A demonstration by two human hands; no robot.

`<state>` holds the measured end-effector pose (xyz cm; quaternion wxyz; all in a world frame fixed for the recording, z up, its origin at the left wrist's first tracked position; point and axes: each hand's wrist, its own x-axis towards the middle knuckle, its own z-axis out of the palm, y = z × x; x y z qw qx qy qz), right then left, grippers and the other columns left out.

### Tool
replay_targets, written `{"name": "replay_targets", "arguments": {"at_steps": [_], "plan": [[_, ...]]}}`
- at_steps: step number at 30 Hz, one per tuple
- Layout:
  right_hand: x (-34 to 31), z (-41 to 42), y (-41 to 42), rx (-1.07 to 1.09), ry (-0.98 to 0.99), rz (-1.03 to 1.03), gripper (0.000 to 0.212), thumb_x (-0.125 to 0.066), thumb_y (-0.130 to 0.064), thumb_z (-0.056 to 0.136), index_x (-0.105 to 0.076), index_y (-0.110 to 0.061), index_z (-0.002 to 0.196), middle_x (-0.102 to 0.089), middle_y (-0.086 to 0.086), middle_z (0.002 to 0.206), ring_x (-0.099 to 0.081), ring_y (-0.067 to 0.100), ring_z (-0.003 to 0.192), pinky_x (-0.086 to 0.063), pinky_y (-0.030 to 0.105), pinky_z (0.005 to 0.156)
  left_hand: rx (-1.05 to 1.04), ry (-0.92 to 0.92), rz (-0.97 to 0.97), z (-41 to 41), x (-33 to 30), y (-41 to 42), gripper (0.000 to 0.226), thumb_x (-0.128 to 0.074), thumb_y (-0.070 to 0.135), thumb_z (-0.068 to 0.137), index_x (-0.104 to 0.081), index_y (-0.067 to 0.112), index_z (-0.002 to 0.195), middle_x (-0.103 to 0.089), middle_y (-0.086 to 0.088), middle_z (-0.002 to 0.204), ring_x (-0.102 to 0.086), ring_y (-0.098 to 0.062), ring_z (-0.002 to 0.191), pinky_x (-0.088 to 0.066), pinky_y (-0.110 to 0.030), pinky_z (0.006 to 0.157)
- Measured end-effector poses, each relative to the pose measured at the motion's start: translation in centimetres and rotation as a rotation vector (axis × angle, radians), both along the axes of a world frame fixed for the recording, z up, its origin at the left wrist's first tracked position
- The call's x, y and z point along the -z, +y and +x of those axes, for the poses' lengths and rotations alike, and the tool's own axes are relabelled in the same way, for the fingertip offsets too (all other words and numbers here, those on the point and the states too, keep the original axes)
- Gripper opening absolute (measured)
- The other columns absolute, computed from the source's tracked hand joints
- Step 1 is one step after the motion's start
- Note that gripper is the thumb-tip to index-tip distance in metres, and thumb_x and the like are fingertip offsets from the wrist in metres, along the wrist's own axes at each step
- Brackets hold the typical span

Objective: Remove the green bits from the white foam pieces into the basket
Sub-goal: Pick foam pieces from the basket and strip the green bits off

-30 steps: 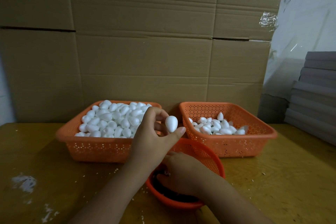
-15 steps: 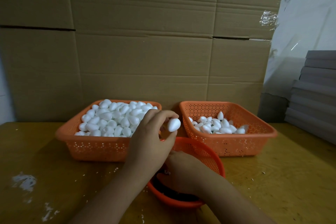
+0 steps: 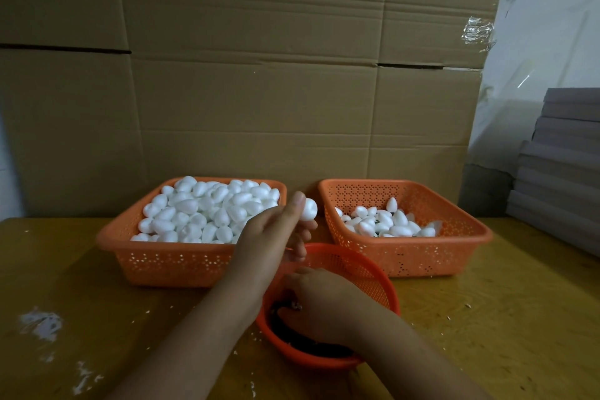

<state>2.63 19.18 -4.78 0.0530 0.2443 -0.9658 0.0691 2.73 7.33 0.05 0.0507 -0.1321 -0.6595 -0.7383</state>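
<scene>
Above round basket (image 3: 373,273): left hand (image 3: 269,237) pinches white foam piece (image 3: 307,209) at fingertips
Right hand (image 3: 321,305): inside basket, fingers curled, grip unclear
Writing: none readable

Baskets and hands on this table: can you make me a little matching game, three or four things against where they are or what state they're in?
Things:
1. left rectangular basket
2. right rectangular basket
3. round basket
4. left hand

States:
A. holds one white foam piece
B. heaped full of foam pieces
C. right hand reaches inside
D. only partly filled

Pairs: 1-B, 2-D, 3-C, 4-A
</scene>
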Motion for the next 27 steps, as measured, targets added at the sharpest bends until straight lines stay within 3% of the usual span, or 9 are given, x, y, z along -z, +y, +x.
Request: {"name": "replay_targets", "arguments": {"at_steps": [3, 7, 17, 19, 27], "plan": [[0.0, 0.0, 0.0, 0.008, -0.002, -0.003, 0.036, -0.052, -0.038, 0.093, -0.058, -0.016, 0.121, -0.057, 0.007, 0.120, -0.054, 0.027, 0.108, -0.047, 0.038, 0.089, 0.057, -0.138, 0.116, 0.0, -0.5, -0.1, 0.050, -0.056, 0.062, 0.070, -0.069, 0.014, 0.064, -0.061, -0.002, 0.062, -0.054, -0.012, 0.051, -0.049, -0.023, 0.049], [-0.1, 0.0, -0.1, 0.008, -0.002, -0.018, 0.035, -0.053, -0.038, 0.093, -0.058, -0.015, 0.120, -0.058, 0.005, 0.119, -0.056, 0.025, 0.106, -0.046, 0.036, 0.086, 0.140, -0.234, 0.225, -0.1, -0.3, -0.4, 0.044, -0.054, 0.052, 0.086, -0.068, 0.012, 0.072, -0.059, -0.001, 0.064, -0.052, -0.011, 0.052, -0.047, -0.023, 0.050], [-0.6, 0.3, 0.1, 0.075, -0.103, -0.087, 0.021, -0.053, -0.025, 0.094, -0.064, -0.015, 0.109, -0.065, 0.006, 0.107, -0.060, 0.023, 0.096, -0.050, 0.035, 0.079, 0.221, -0.277, 0.352, -0.8, 0.9, -1.0, 0.020, -0.062, 0.028, 0.087, -0.068, 0.014, 0.099, -0.062, -0.001, 0.078, -0.055, -0.011, 0.062, -0.047, -0.025, 0.054], [-0.8, 0.4, 0.1, 0.088, -0.129, -0.107, 0.020, -0.054, -0.025, 0.093, -0.066, -0.013, 0.104, -0.066, 0.007, 0.102, -0.060, 0.022, 0.088, -0.047, 0.032, 0.073, 0.235, -0.250, 0.339, -0.9, 1.3, -1.2, 0.027, -0.067, 0.026, 0.079, -0.066, 0.015, 0.104, -0.063, -0.002, 0.082, -0.057, -0.011, 0.065, -0.048, -0.025, 0.055], [-2.4, 0.7, 0.7, 0.044, -0.353, -0.212, 0.022, -0.062, -0.021, 0.090, -0.071, -0.013, 0.108, -0.071, 0.007, 0.106, -0.066, 0.021, 0.096, -0.055, 0.040, 0.088, 0.267, -0.192, 0.288, -1.2, 1.8, -1.3, 0.038, -0.069, 0.029, 0.070, -0.064, 0.014, 0.104, -0.065, -0.004, 0.085, -0.059, -0.012, 0.066, -0.050, -0.026, 0.058]]}}
